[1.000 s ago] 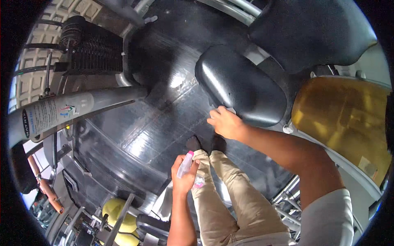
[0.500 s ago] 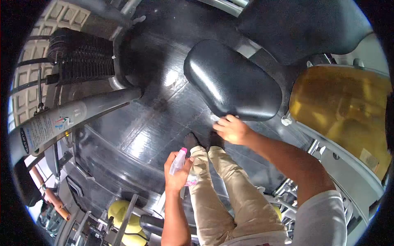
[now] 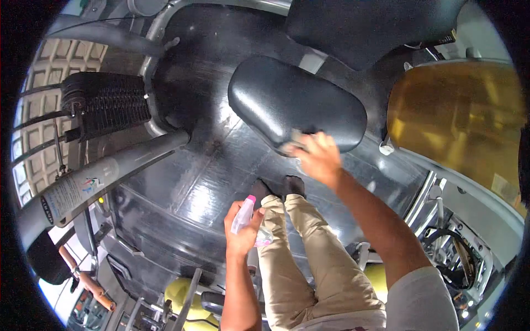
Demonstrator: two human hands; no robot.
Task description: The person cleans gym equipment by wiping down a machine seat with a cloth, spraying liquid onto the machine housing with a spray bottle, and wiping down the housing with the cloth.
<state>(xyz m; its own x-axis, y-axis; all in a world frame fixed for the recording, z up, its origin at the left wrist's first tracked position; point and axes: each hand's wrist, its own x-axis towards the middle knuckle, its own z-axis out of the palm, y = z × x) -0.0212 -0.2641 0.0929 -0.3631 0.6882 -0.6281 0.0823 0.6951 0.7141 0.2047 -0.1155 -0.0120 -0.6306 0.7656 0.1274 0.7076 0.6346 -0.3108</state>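
Note:
My left hand [image 3: 240,234] is closed around a clear spray bottle [image 3: 243,216] with a pink top, held in front of my left thigh. My right hand [image 3: 320,159] reaches forward to the near edge of a black padded seat [image 3: 298,102]. A greyish-white cloth [image 3: 293,142], blurred by motion, shows at the fingertips and lies against the padding. Part of the cloth is hidden under the fingers.
A dark tiled floor [image 3: 201,201] lies under my feet. To the left are a grey machine tube [image 3: 118,168] with a label and a black weight stack [image 3: 113,96]. A translucent amber panel [image 3: 452,116] stands right, a larger black pad [image 3: 370,27] beyond the seat.
My right hand with the cloth has moved from below the seat's near edge up onto the padding. My left hand still holds the spray bottle. The view has shifted slightly.

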